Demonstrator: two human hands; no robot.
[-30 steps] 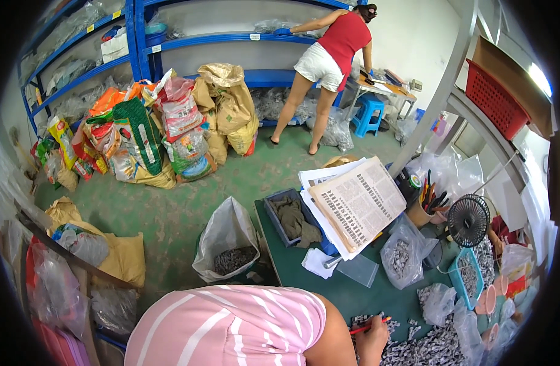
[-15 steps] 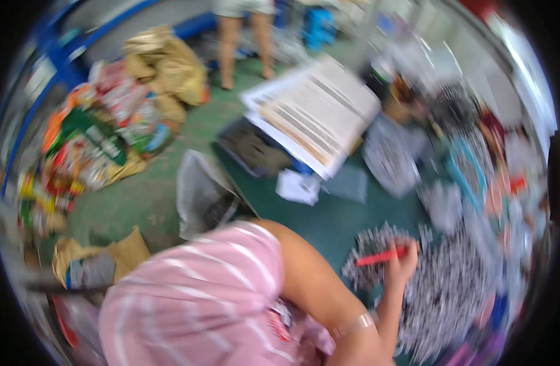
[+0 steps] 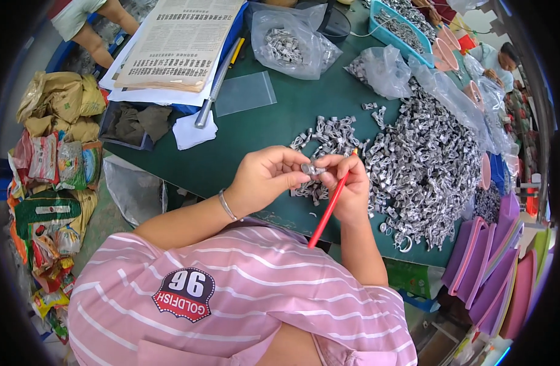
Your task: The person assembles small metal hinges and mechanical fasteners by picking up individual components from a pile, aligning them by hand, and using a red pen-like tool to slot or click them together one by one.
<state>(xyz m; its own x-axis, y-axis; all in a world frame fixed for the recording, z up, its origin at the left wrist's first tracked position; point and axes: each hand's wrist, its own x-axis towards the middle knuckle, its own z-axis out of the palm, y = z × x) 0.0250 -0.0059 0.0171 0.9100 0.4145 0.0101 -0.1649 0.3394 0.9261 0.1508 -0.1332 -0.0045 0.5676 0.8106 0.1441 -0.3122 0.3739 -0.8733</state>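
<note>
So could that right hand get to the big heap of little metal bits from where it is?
Probably yes. The right hand is over the green table, right beside the heap of metal pieces, with nothing between them. It does hold a red stick and shares a small metal piece with the left hand.

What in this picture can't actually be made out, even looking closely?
- Small metal piece, head view: pinched between the left hand and right hand; fingertips cover most of it, so its shape is unclear.
- Red stick: its upper tip is hidden behind the right hand.
- Grey pile: single pieces too small to tell apart.
- Blue bin: cut off by the top edge.
</note>
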